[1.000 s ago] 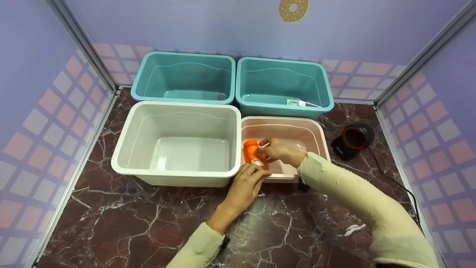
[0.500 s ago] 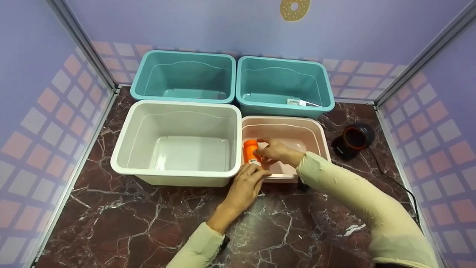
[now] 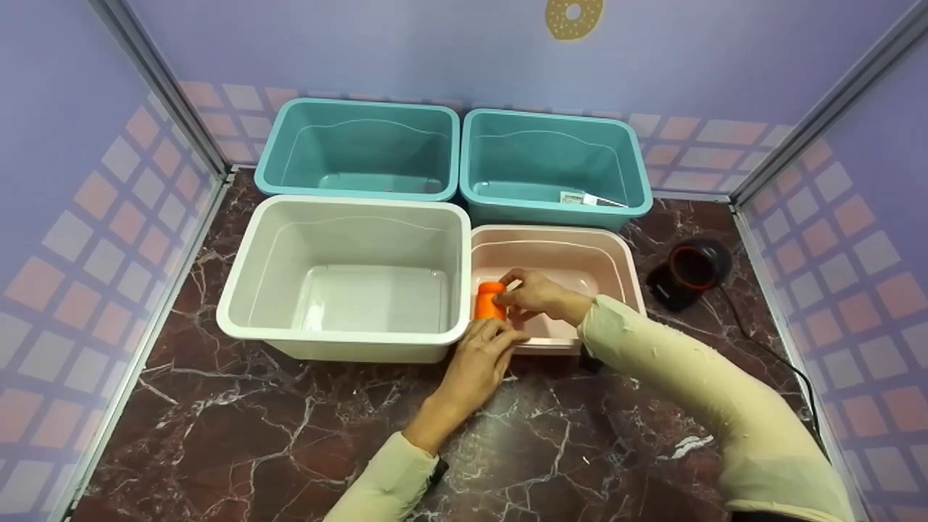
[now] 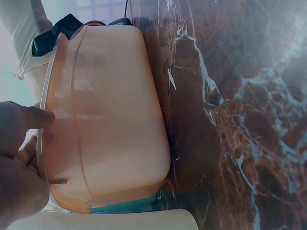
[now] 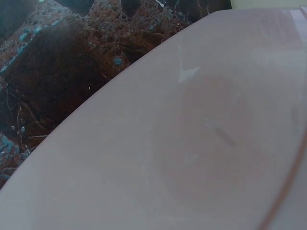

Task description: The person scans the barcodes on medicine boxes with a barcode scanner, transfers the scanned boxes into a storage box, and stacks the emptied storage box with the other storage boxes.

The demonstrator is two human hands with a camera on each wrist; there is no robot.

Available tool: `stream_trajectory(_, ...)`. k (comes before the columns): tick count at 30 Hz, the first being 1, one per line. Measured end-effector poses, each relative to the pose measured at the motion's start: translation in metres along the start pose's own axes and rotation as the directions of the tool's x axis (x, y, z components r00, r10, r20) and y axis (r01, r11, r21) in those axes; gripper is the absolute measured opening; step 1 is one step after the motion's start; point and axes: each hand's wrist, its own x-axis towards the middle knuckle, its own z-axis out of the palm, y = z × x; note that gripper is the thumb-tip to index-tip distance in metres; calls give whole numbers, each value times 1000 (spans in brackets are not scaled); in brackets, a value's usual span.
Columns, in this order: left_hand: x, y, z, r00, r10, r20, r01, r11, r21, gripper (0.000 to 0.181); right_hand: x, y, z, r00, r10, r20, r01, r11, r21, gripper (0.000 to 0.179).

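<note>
An orange cylindrical bottle (image 3: 491, 301) with a narrower top end is in the left part of the pink bin (image 3: 551, 235). My right hand (image 3: 540, 291) reaches into the bin and pinches the bottle's right side with its fingertips. My left hand (image 3: 480, 357) grips the bin's near rim at its left corner, close to the bottle's lower end, which is hidden behind it. In the left wrist view, fingers (image 4: 41, 116) lie over the rim on the pink bin's outer wall (image 4: 110, 105). The right wrist view shows only the pink wall (image 5: 120, 158) from outside.
A large white bin (image 3: 344, 337) stands left of the pink one. Behind them are two teal bins (image 3: 362, 109), the right teal bin (image 3: 554, 119) holding a white labelled item (image 3: 583, 199). A black corded device (image 3: 689, 272) stands at the right on the marble-patterned table (image 3: 290, 449).
The orange bottle has shifted slightly toward me and turned, so its white barcode label no longer shows. My right fingers stay on it, and the left hand has kept its place.
</note>
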Motion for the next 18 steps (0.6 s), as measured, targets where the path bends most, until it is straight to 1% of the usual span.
stream_trajectory(4,1,0,0,1000,-8,10,8,1000,1,22,1,-1,0,1000,3,-4,-3,999,37,34)
stream_trajectory(6,1,0,0,1000,-11,13,11,1000,5,23,1,-1,0,1000,3,1,-3,998,57,33)
stream_trajectory(10,1,0,0,1000,-9,19,9,1000,11,22,1,-2,0,1000,4,22,-6,995,103,41)
stream_trajectory(13,2,-1,1,1000,-7,22,7,1000,10,21,1,-3,0,999,15,40,-19,993,119,45)
stream_trajectory(18,1,-1,1,999,-18,26,18,1000,-2,22,1,-2,-2,998,21,64,-28,993,113,29)
